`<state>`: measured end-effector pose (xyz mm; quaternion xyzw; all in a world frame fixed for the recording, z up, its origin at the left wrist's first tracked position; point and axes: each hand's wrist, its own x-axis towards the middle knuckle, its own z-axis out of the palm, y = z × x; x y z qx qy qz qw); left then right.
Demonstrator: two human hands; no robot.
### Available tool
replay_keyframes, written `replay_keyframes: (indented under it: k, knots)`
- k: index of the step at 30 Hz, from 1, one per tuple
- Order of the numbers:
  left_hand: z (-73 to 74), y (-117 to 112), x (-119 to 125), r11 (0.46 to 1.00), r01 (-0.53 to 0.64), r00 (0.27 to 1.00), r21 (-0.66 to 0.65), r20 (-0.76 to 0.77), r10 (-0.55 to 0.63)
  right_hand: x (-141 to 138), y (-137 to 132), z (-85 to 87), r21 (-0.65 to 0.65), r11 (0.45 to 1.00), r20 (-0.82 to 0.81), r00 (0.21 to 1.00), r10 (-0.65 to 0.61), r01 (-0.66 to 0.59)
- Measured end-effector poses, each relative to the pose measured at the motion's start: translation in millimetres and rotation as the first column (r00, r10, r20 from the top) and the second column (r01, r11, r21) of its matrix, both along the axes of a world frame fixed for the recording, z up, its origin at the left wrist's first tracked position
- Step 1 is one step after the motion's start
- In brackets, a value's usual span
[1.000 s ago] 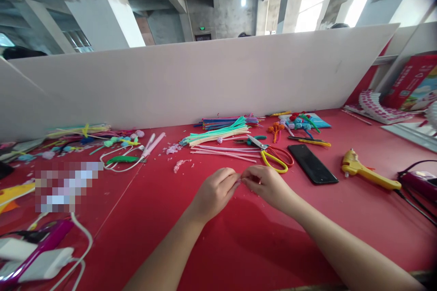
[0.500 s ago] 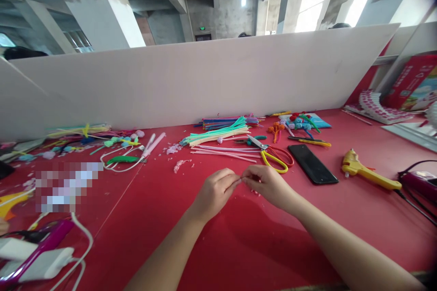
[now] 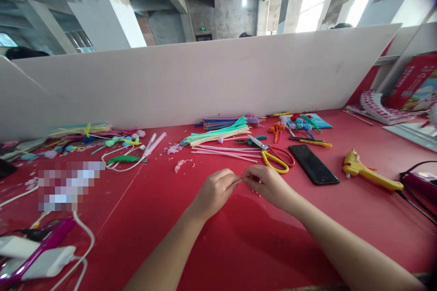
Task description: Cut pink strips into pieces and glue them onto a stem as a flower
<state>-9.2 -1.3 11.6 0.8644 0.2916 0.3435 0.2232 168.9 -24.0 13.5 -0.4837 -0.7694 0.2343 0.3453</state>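
Observation:
My left hand (image 3: pixel 218 189) and my right hand (image 3: pixel 266 185) meet fingertip to fingertip above the red table, both pinched closed. Whatever lies between the fingertips is tiny and mostly covered, so I cannot make out what it is. Small pink scraps (image 3: pixel 255 192) lie on the table just under my right hand. Beyond the hands rest scissors with one yellow and one red handle (image 3: pixel 276 162), their blades lying over dark green-handled pliers (image 3: pixel 257 138). Pale pink pipe cleaners (image 3: pixel 223 153) lie loose beside them, in front of a bundle of green and cream pipe cleaners (image 3: pixel 218 134).
To the right are a black phone (image 3: pixel 314 163) and a yellow glue gun (image 3: pixel 370 170) with its cord. On the left lie a pink hair-straightener-like tool (image 3: pixel 154 145), a green-handled cutter (image 3: pixel 123 159), and a white power strip (image 3: pixel 51 261) with cables. A white partition (image 3: pixel 205 84) closes the back.
My hands keep nearly the same pinched pose. At the left edge, a yellow-orange object and part of another person's hand have gone out of view. The view has shifted very slightly.

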Motion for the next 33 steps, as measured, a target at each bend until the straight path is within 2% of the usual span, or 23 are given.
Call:
replay_keyframes:
  k: [5,9,13,16,19,23,27,33]
  knots:
    - [-1.7,1.5,-0.6,0.999,-0.006,0.999,0.046,-0.044,0.008,-0.3,0.7,-1.1,-0.003,1.0,0.003,1.0,0.007,-0.007]
    - [-0.2,2.9,-2.3,1.0,-0.016,0.999,0.007,-0.034,0.016,-0.6,1.1,-0.5,0.044,0.999,0.02,1.0,0.007,-0.007]
    - [4.3,4.6,-3.8,0.987,-0.048,0.993,-0.152,0.099,0.064,0.5,0.3,2.2,0.153,0.988,0.016,1.0,-0.002,0.0]
    - [5.1,4.5,-2.2,0.944,-0.02,0.985,-0.329,0.153,0.075,0.4,-0.6,2.6,0.249,0.968,0.038,0.999,0.013,-0.022]
    - [3.0,3.8,0.2,0.892,0.032,0.98,-0.451,0.191,0.062,-0.6,-1.0,1.7,0.278,0.96,0.079,0.997,0.021,-0.043]
    - [1.4,4.5,0.1,0.853,0.051,0.972,-0.52,0.223,0.078,-1.0,-0.6,2.8,0.188,0.982,0.039,0.999,-0.012,0.004]
    - [1.6,5.2,-1.3,0.855,0.036,0.974,-0.517,0.209,0.086,-0.9,-0.5,5.0,0.024,1.0,-0.037,0.999,-0.012,0.013]
    - [1.7,4.0,0.6,0.852,0.014,0.973,-0.524,0.204,0.109,-3.1,-1.1,0.4,-0.073,0.996,-0.057,0.997,-0.058,0.054]
